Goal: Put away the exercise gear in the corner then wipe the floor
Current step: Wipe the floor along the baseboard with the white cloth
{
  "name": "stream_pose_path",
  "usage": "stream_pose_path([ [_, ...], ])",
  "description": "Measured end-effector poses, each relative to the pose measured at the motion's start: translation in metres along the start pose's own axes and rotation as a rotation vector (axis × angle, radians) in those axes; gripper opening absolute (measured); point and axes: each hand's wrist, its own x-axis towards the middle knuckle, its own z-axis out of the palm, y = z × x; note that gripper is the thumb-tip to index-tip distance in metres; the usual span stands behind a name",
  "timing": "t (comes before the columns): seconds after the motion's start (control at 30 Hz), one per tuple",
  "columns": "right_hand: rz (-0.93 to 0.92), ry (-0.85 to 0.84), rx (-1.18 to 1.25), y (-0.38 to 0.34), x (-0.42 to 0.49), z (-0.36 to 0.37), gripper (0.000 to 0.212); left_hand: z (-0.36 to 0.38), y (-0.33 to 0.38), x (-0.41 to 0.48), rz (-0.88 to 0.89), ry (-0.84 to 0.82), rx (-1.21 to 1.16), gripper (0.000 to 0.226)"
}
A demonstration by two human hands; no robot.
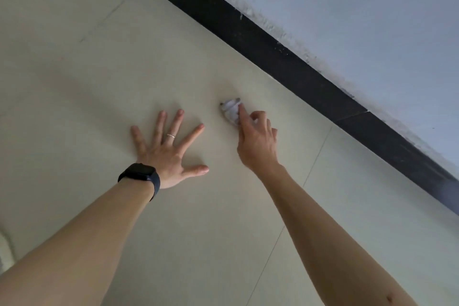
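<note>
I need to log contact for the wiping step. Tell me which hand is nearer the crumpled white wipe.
Right. The right hand is on the crumpled white wipe, fingers pressing it to the floor. The left hand lies flat and spread on the tile beside it, apart from the wipe.

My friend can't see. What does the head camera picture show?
A person's right hand presses a small crumpled white wipe onto the pale tiled floor, near a black baseboard. The left hand, wearing a ring and dark watch, lies flat beside it.
</note>
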Motion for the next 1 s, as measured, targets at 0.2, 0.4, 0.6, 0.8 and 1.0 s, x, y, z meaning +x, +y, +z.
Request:
stream_pose_path([
  [0.2,0.662,0.121,-0.018,0.092,0.007,-0.029,0.044,-0.006,-0.002,0.001,0.014,-0.08,-0.043,0.093],
  [0.4,0.727,0.092,0.05,0.045,0.068,-0.018,0.048,-0.005,-0.003,0.001,0.026,-0.079,-0.04,0.094],
  [0.6,0.018,-0.033,0.008,-0.014,0.061,-0.019,0.043,-0.013,-0.001,-0.001,0.02,-0.151,-0.035,0.095],
  [0.8,0.589,0.103,0.006,0.091,0.02,-0.03,0.044,-0.018,0.001,0.001,0.018,-0.209,-0.012,0.093],
  [1.0,0.429,0.205,0.007,-0.008,-0.111,0.026,0.058,-0.015,-0.003,0.001,0.027,-0.212,-0.029,0.092],
])
